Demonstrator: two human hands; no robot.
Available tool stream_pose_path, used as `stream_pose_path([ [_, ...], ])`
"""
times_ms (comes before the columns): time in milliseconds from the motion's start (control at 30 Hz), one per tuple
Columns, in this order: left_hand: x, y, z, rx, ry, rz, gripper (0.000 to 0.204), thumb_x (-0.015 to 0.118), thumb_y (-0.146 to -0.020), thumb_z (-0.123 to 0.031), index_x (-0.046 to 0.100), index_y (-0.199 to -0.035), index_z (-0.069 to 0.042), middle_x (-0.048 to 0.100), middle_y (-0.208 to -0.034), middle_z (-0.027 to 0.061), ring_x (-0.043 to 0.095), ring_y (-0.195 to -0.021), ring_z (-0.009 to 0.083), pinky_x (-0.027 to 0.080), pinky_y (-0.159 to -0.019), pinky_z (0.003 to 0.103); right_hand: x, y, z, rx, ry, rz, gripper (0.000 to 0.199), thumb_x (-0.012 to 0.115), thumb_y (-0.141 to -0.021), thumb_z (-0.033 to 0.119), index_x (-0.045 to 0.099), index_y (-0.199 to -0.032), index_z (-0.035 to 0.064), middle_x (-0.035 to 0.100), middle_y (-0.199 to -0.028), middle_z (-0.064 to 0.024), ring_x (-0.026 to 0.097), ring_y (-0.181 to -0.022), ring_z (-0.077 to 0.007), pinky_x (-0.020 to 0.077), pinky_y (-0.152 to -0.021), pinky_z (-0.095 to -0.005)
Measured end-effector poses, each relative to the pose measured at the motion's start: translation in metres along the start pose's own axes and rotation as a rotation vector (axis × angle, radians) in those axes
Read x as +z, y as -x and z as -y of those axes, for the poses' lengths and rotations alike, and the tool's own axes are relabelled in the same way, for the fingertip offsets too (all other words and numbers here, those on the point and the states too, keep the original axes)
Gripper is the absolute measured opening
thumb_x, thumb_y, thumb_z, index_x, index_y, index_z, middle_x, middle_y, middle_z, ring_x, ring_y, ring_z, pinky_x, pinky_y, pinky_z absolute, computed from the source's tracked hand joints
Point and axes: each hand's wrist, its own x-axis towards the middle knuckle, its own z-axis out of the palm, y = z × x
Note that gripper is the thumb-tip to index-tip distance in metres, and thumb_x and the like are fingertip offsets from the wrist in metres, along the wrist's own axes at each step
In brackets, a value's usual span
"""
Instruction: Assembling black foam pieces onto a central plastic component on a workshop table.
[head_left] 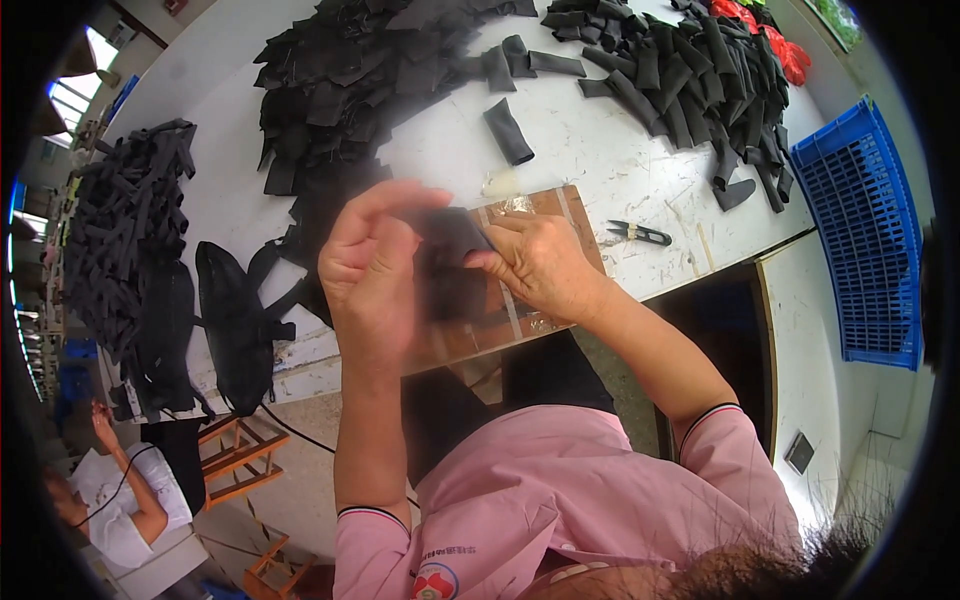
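Observation:
My right hand (540,262) pinches a small black fabric piece (452,238) between thumb and fingers. The piece hangs over a brown board (582,222) with strips of clear tape at the table's near edge. At its left side is my left hand (368,265), thumb and index finger apart in a curve. The left fingertips are slightly smeared, and whether they touch the fabric is hard to see. Below the hands, part of the fabric blurs into the dark area over the board. Right of the board lies a pair of black thread snips (640,233).
Flat black fabric pieces (335,85) form a large heap behind my left hand. Black fabric tubes (690,80) are piled far right, one loose tube (508,132) nearer. Black strips (125,230) lie left. A blue plastic crate (865,235) stands right; another person (130,500) sits lower left.

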Motion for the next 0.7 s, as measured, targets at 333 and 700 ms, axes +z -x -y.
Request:
stream_pose_path([
  [333,0.008,-0.009,-0.02,0.007,-0.503,0.116,0.013,0.054,-0.075,0.006,0.06,-0.087,0.005,0.061,-0.082,0.0074,0.055,-0.073,0.0077,0.045,-0.068,0.019,-0.018,-0.01,0.012,-0.024,0.095,0.014,0.028,0.055,-0.079,0.027,0.049,-0.064,0.0046,0.052,-0.061,-0.0084,0.053,-0.055,-0.0268,0.0398,-0.046,-0.0356],
  [700,0.002,-0.01,-0.004,0.043,-0.443,0.157,0.014,0.053,-0.076,0.008,0.059,-0.088,0.006,0.06,-0.081,0.0073,0.056,-0.072,0.009,0.046,-0.067,0.02,0.02,0.003,-0.005,-0.015,-0.132,-0.19,0.029,0.053,-0.08,0.028,0.046,-0.063,0.0056,0.044,-0.055,-0.0083,0.047,-0.05,-0.0262,0.0373,-0.043,-0.0353],
])
